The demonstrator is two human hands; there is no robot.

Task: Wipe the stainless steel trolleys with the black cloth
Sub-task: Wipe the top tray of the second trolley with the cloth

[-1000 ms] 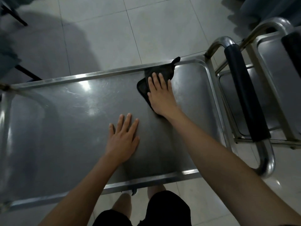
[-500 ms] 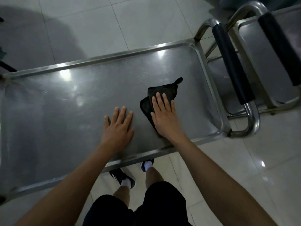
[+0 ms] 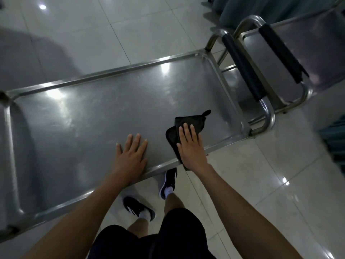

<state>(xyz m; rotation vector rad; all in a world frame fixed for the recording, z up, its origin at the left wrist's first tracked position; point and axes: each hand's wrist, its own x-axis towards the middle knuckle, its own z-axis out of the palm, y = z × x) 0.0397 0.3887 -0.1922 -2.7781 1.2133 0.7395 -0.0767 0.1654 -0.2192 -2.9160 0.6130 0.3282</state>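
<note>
Both hands lie flat on the trolley (image 3: 89, 116) top. Left hand (image 3: 130, 157) rests with fingers straight and spread on the bare steel near the front rim, holding nothing. Right hand (image 3: 190, 146) presses the black cloth (image 3: 188, 121) down with straight fingers, not curled round it; the cloth sits at the front right corner, its near edge hanging over the rim. A second trolley (image 3: 317, 58) stands just beside, to the right, on the tiled floor (image 3: 130, 30).
</note>
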